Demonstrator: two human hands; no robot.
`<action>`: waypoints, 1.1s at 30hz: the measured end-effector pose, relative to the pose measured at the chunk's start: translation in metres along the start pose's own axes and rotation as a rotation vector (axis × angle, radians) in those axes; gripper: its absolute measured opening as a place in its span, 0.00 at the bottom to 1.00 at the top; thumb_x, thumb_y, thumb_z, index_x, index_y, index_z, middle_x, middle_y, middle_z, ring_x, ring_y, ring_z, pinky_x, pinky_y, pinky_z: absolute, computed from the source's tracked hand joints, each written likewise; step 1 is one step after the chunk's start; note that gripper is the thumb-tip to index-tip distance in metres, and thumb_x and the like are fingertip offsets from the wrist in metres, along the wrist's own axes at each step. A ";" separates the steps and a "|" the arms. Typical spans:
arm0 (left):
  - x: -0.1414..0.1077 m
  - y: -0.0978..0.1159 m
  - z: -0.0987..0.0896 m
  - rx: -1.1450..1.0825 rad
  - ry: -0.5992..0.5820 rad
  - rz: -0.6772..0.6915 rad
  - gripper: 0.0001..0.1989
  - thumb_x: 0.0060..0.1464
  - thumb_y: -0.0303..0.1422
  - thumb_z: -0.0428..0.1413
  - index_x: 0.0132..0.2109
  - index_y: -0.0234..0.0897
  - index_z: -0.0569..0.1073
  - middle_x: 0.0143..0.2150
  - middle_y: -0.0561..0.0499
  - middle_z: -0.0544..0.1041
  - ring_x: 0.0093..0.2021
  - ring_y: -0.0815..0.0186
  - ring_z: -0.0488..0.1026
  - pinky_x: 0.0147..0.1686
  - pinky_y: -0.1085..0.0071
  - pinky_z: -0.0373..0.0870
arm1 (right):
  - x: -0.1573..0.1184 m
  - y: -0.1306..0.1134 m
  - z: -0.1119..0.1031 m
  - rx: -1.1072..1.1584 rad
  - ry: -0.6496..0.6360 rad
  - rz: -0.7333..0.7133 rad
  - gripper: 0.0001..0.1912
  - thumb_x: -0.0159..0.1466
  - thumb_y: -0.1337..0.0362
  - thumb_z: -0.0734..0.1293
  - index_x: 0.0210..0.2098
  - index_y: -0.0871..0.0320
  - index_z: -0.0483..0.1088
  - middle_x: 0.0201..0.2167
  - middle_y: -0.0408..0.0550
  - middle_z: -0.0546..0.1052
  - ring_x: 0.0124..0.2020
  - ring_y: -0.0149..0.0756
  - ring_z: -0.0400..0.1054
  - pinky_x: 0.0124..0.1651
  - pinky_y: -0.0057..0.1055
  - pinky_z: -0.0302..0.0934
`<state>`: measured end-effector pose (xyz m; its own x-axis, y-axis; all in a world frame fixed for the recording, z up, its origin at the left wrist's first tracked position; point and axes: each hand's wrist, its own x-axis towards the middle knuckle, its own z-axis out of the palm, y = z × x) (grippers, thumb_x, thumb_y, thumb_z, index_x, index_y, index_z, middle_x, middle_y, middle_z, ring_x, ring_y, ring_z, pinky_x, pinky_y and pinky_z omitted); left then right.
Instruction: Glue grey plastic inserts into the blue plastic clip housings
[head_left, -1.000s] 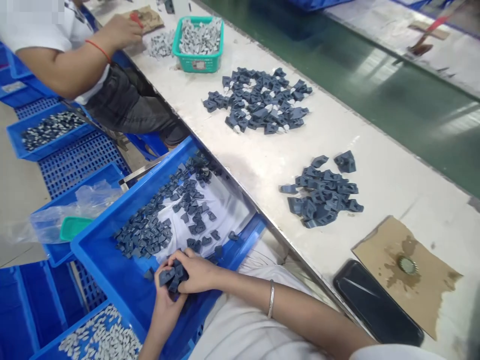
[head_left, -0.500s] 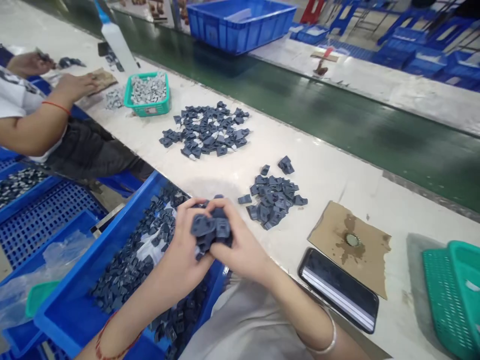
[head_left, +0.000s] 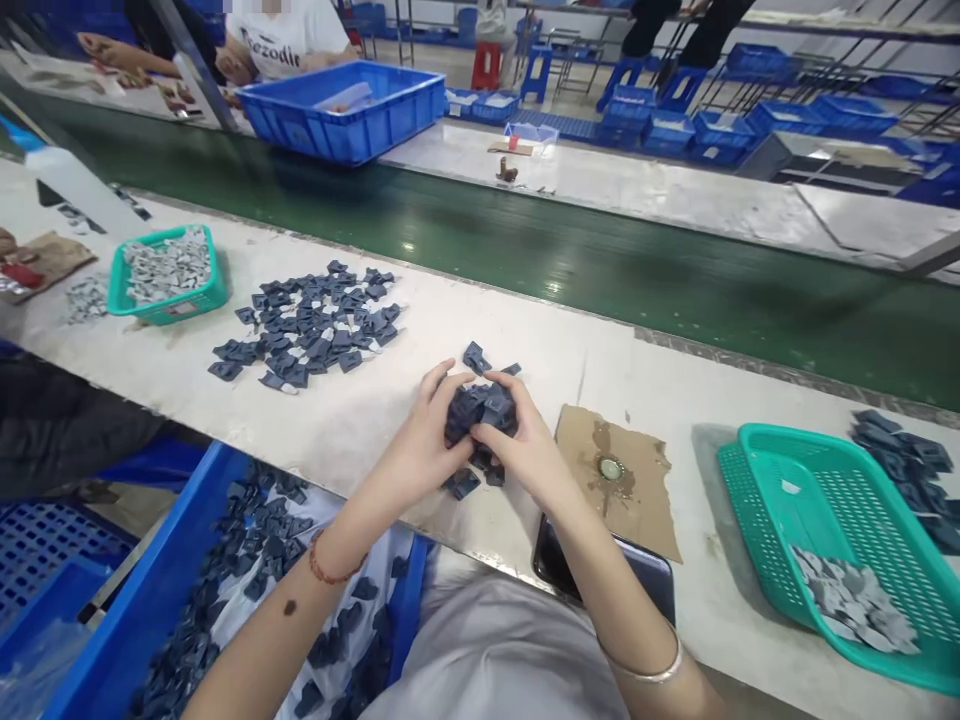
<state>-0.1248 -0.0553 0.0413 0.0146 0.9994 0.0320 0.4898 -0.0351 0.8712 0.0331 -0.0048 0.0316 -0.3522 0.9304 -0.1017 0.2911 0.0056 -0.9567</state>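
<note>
Both hands are cupped around a clump of dark grey plastic parts (head_left: pixel 480 408) over the small pile on the white table (head_left: pixel 420 330). My left hand (head_left: pixel 431 435) closes on the clump's left side. On its right side is my right hand (head_left: pixel 529 445), thumb across the front. A few loose parts (head_left: pixel 463 483) lie just below the hands. Farther left on the table spreads a wider group of dark parts with small white pieces among them (head_left: pixel 322 325). Beneath the table edge, a blue bin (head_left: pixel 169 540) holds many more dark parts.
Right of my hands lie brown cardboard (head_left: pixel 645 490) with a round metal piece and a phone (head_left: pixel 555 560). A green basket (head_left: pixel 757 530) stands at right, another (head_left: pixel 169 312) at left near a white bottle (head_left: pixel 79 190). A green belt (head_left: pixel 480 230) runs behind.
My hands have moved with the clump from above the blue bin to the small pile on the table. The view has turned right, bringing the right basket further in.
</note>
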 end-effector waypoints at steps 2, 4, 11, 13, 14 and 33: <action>-0.005 0.001 -0.013 0.008 0.005 -0.030 0.31 0.59 0.30 0.55 0.69 0.43 0.62 0.79 0.42 0.49 0.74 0.46 0.59 0.45 0.63 0.82 | -0.002 -0.001 -0.004 -0.011 0.000 0.024 0.36 0.57 0.62 0.67 0.64 0.48 0.61 0.56 0.50 0.71 0.57 0.46 0.67 0.61 0.49 0.65; -0.011 -0.001 -0.024 0.030 0.025 -0.081 0.31 0.62 0.37 0.55 0.71 0.46 0.61 0.80 0.45 0.49 0.72 0.46 0.63 0.35 0.69 0.81 | -0.005 -0.003 -0.009 -0.032 -0.010 0.039 0.37 0.58 0.61 0.68 0.67 0.48 0.60 0.60 0.51 0.69 0.58 0.46 0.67 0.63 0.50 0.63; -0.053 -0.032 -0.011 0.347 0.122 -0.150 0.42 0.59 0.50 0.60 0.74 0.49 0.54 0.79 0.41 0.49 0.77 0.39 0.49 0.68 0.35 0.59 | -0.009 -0.010 -0.020 -0.002 -0.068 0.135 0.37 0.63 0.59 0.66 0.71 0.45 0.56 0.70 0.56 0.58 0.32 0.31 0.71 0.46 0.44 0.73; -0.066 -0.042 0.009 0.430 0.116 -0.158 0.52 0.54 0.51 0.65 0.76 0.47 0.48 0.81 0.37 0.41 0.79 0.33 0.39 0.70 0.29 0.49 | -0.008 -0.009 -0.024 -0.011 -0.069 0.142 0.36 0.64 0.60 0.66 0.71 0.46 0.57 0.71 0.56 0.58 0.36 0.32 0.73 0.50 0.44 0.73; -0.070 -0.045 0.020 0.482 0.130 -0.142 0.54 0.51 0.51 0.66 0.76 0.46 0.48 0.81 0.35 0.40 0.79 0.31 0.36 0.70 0.27 0.46 | -0.007 -0.008 -0.027 -0.023 -0.066 0.140 0.35 0.65 0.60 0.65 0.70 0.46 0.58 0.70 0.55 0.59 0.41 0.34 0.74 0.52 0.43 0.72; 0.026 0.013 0.031 0.768 0.224 0.249 0.26 0.66 0.45 0.53 0.67 0.42 0.65 0.71 0.37 0.65 0.76 0.36 0.50 0.71 0.31 0.46 | -0.135 0.064 -0.247 -0.539 0.596 0.221 0.21 0.67 0.51 0.63 0.52 0.56 0.76 0.44 0.56 0.82 0.37 0.45 0.76 0.34 0.39 0.68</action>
<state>-0.0912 -0.0292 0.0383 0.0672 0.9358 0.3461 0.9539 -0.1620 0.2526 0.3188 -0.0394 0.0515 0.2489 0.9679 0.0342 0.7373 -0.1664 -0.6548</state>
